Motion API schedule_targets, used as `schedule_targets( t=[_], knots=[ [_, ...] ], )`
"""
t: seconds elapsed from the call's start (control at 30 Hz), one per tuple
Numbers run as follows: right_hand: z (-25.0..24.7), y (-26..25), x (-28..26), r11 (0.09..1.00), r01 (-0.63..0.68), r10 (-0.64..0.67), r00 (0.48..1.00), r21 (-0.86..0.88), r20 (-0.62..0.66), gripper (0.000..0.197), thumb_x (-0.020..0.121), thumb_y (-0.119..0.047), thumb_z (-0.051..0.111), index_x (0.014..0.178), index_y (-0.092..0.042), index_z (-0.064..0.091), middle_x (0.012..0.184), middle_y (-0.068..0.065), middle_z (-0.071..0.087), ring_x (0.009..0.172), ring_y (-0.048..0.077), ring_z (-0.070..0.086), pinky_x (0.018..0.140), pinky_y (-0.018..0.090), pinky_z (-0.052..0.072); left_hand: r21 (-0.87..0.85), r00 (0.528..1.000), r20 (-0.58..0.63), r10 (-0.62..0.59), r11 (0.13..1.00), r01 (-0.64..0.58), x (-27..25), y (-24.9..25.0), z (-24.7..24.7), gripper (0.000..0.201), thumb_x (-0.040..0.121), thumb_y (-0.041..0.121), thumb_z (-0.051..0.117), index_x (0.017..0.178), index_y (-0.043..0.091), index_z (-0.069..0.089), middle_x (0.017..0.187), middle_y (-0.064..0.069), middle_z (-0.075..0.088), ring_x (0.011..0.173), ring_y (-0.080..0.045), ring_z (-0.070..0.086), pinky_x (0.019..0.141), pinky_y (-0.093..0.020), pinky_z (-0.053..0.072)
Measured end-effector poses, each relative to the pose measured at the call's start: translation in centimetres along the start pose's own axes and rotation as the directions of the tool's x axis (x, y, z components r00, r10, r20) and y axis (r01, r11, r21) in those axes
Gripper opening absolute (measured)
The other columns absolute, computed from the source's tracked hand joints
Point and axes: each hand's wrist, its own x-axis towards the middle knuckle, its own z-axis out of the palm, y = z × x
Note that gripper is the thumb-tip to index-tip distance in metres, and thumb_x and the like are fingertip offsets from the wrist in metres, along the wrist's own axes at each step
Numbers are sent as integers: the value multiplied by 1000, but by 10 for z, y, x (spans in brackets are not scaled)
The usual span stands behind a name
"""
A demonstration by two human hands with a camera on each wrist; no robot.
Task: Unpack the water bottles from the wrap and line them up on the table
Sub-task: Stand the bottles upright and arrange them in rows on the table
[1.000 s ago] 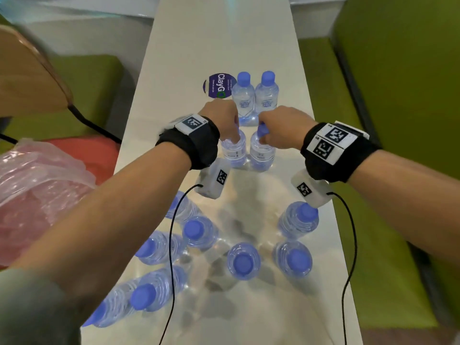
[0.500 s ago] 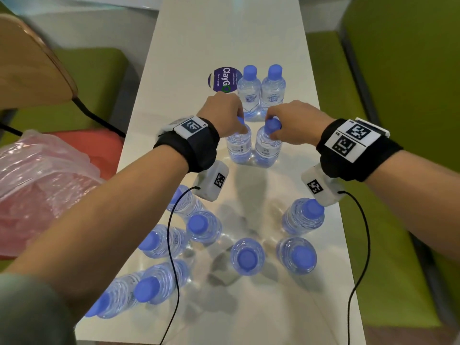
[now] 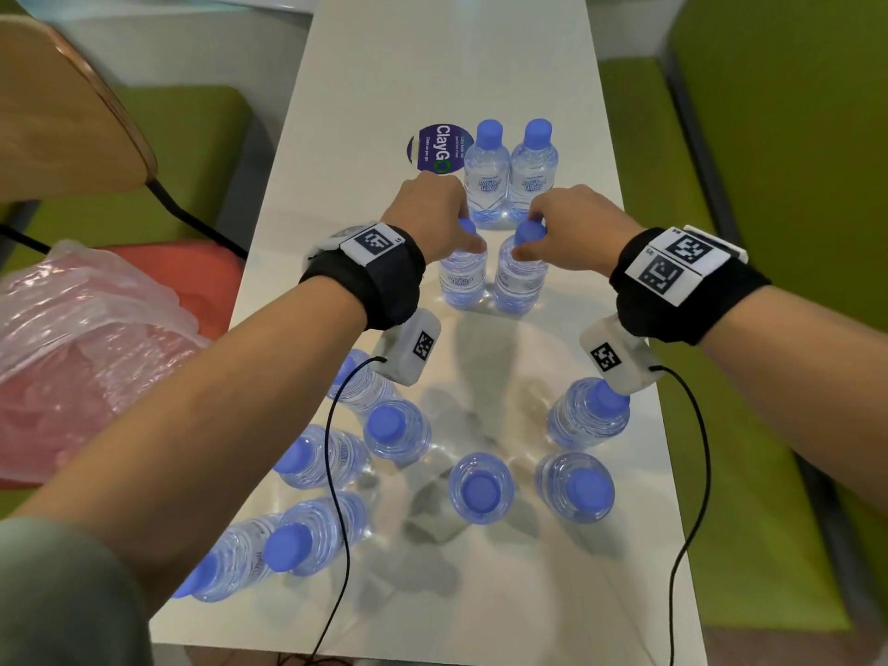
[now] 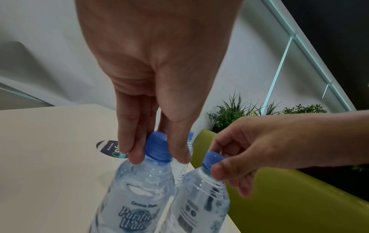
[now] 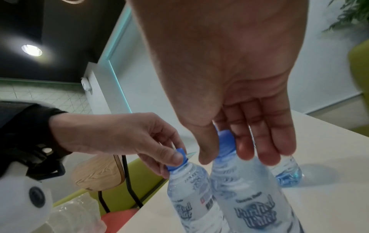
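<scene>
Two clear water bottles with blue caps stand side by side on the white table [image 3: 432, 64], just in front of another upright pair [image 3: 509, 170]. My left hand [image 3: 468, 237] pinches the cap of the left bottle [image 3: 462, 278] [image 4: 139, 189] between thumb and fingers. My right hand [image 3: 526, 240] pinches the cap of the right bottle [image 3: 519, 281] [image 5: 245, 189] the same way. Both bottles stand on the table, bases touching it. Several more bottles [image 3: 480, 487] stand or lie near the front edge.
A crumpled pink plastic wrap [image 3: 81, 338] lies on a red seat at the left. A wooden chair back [image 3: 62, 113] is at the far left. Green benches [image 3: 778, 137] flank the table. A round purple sticker [image 3: 432, 146] sits left of the far pair.
Both hands carried their bottles away from me and set them behind the far pair's near side; the camera view shifted slightly. The grips on the caps are unchanged.
</scene>
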Motion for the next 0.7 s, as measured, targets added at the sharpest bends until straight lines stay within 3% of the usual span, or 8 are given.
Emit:
schedule_targets(
  t=[0.17, 0.27, 0.4, 0.57, 0.7],
  knots=[
    [1, 2, 5, 998, -54, 53, 998, -12, -20, 47, 83, -51, 69, 96, -8, 55, 87, 11, 55, 78, 28, 51, 59, 30, 32, -14, 1000, -8, -23, 1000, 23, 2, -1, 4, 46, 76, 41, 79, 103, 6, 69, 90, -5, 60, 90, -27, 60, 69, -28, 36],
    [0, 2, 3, 999, -34, 34, 999, -15, -8, 50, 83, -50, 69, 104, -6, 58, 94, 14, 61, 80, 28, 52, 64, 31, 35, -9, 1000, -6, -9, 1000, 9, 2, -4, 4, 48, 75, 43, 80, 107, 8, 67, 93, -6, 62, 96, -28, 61, 71, -29, 38],
    [0, 2, 1, 1000, 19, -19, 1000, 4, 6, 42, 86, -36, 70, 117, -11, 59, 107, 14, 63, 85, 26, 50, 72, 31, 37, 45, 999, 22, 34, 998, -35, 4, -6, 8, 48, 73, 39, 81, 111, 15, 66, 106, -7, 67, 96, -28, 60, 73, -29, 38],
    [-4, 11, 12, 1000, 4, -3, 999, 9, -32, 36, 87, -34, 68, 113, -11, 61, 100, 13, 61, 84, 29, 53, 69, 31, 37, 56, 997, -33, 66, 996, -64, 17, -5, 11, 33, 75, 29, 78, 103, 13, 70, 98, -7, 68, 80, -23, 53, 68, -29, 36],
    [-2, 21, 24, 999, -30, 34, 996, 43, -80, 33, 87, -35, 66, 112, -13, 60, 97, 11, 59, 83, 29, 53, 68, 30, 36, 42, 994, -56, 95, 995, -92, 31, -4, 15, 26, 76, 24, 75, 99, 12, 71, 92, -7, 67, 78, -25, 53, 66, -27, 32]
  ],
)
